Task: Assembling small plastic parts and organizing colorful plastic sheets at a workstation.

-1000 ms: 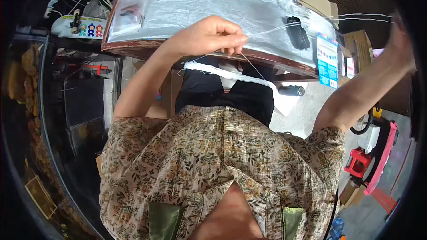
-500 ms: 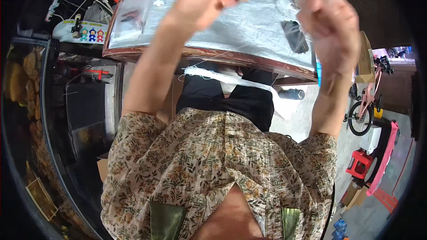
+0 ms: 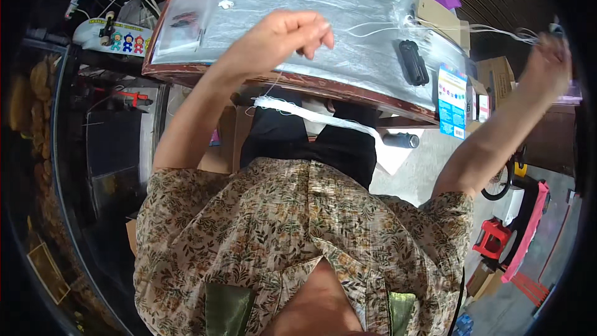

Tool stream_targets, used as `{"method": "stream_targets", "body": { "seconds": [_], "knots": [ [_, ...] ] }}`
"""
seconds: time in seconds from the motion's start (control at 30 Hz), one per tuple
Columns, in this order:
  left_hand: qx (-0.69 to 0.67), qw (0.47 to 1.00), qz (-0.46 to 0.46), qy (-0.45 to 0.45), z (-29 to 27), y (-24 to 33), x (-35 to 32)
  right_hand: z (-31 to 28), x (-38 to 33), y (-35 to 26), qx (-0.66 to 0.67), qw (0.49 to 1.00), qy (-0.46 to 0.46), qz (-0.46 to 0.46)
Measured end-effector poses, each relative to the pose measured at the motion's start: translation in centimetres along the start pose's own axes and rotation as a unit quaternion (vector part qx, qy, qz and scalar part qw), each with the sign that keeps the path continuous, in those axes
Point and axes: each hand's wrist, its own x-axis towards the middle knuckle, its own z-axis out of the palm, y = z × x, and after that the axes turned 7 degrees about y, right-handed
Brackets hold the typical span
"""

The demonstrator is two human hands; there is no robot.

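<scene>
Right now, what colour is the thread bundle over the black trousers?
The thread bundle is white; the head view, the only one, shows it best.

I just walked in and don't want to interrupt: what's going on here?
A person at a table is working with white string. The right hand, out to the far right, seems to hold it. The left hand hovers over the table's near edge; whether it grips a strand is unclear. A white skein lies across the person's black trousers.
</scene>
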Motion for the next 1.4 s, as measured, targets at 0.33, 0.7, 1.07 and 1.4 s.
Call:
{"method": "stream_targets", "body": {
  "seconds": [0.33, 0.7, 1.07, 1.4],
  "knots": [
    [0.131, 0.965, 0.226, 0.008, -1.7, 9.6, 6.3, 11.1, -21.8, 8.2, 0.138, 0.83, -0.247, 0.481],
    [-0.126, 0.969, -0.08, -0.199, 1.1, -2.0, -4.5, 5.2, -8.8, -2.1, 0.043, 0.985, -0.102, 0.134],
    [0.308, 0.94, 0.143, 0.013, -2.4, 4.6, -0.1, 7.9, -13.7, 10.6, -0.209, 0.904, -0.263, 0.264],
    [0.291, 0.913, 0.185, 0.22, -1.9, 6.8, 3.9, 12.6, -17.7, 10.7, -0.051, 0.854, -0.303, 0.42]
  ]
}}
